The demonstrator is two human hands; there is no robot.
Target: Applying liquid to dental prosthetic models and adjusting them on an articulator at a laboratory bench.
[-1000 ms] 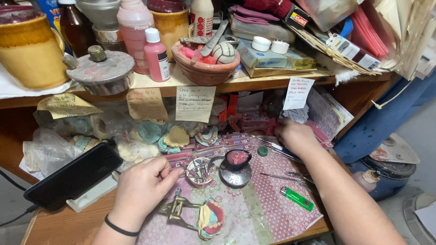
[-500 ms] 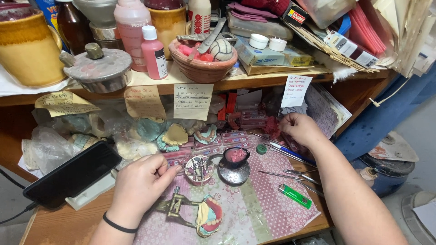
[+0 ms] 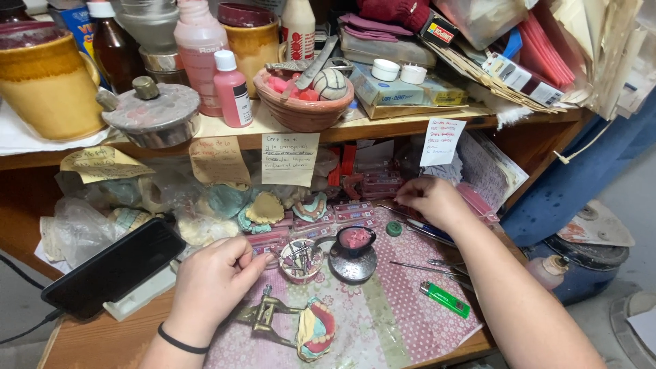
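Left hand (image 3: 212, 281) sits loosely curled beside the small round cup of metal tools (image 3: 301, 260), gripping nothing. Right hand (image 3: 430, 200) pinches something tiny, can't tell what.

The left hand (image 3: 213, 280) curls at the desk's front edge — its fingertips are folded under, so what they pinch cannot be told. The right hand (image 3: 429, 199) covers whatever it touches near the desk's back edge. The yellow pot (image 3: 48, 85) — cut off by the picture's left edge.
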